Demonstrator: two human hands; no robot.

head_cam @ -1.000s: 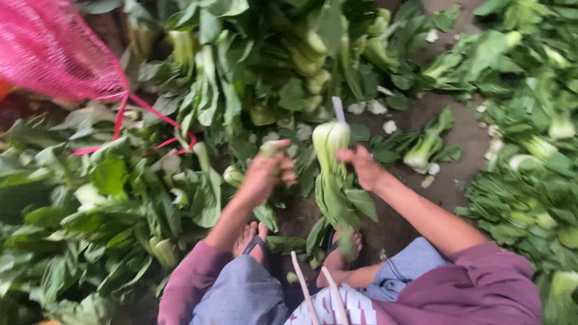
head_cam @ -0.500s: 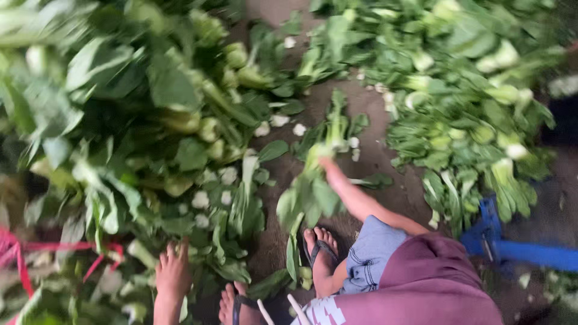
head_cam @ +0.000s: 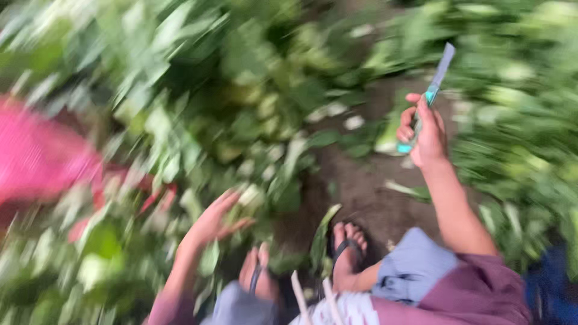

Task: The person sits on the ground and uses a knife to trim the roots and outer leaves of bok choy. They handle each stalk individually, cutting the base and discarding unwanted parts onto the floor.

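Note:
The view is badly motion-blurred. My right hand (head_cam: 424,133) is raised over bare dirt and grips a knife (head_cam: 435,85) with a teal handle, its pale blade pointing up and away. My left hand (head_cam: 215,219) is low at the centre left, fingers spread, reaching into a heap of leafy green vegetables (head_cam: 180,120); nothing shows in its grasp. My feet in dark sandals (head_cam: 348,250) rest on the ground below.
Heaps of green leafy vegetables (head_cam: 518,120) lie on both sides of a dirt patch (head_cam: 361,186). A pink mesh sack (head_cam: 42,156) sits at the left. Something blue (head_cam: 548,283) shows at the lower right.
The leafy bunch that my right hand held is gone from it; that hand now holds only the knife, raised. My left hand has reached left into the pile. The camera has swung.

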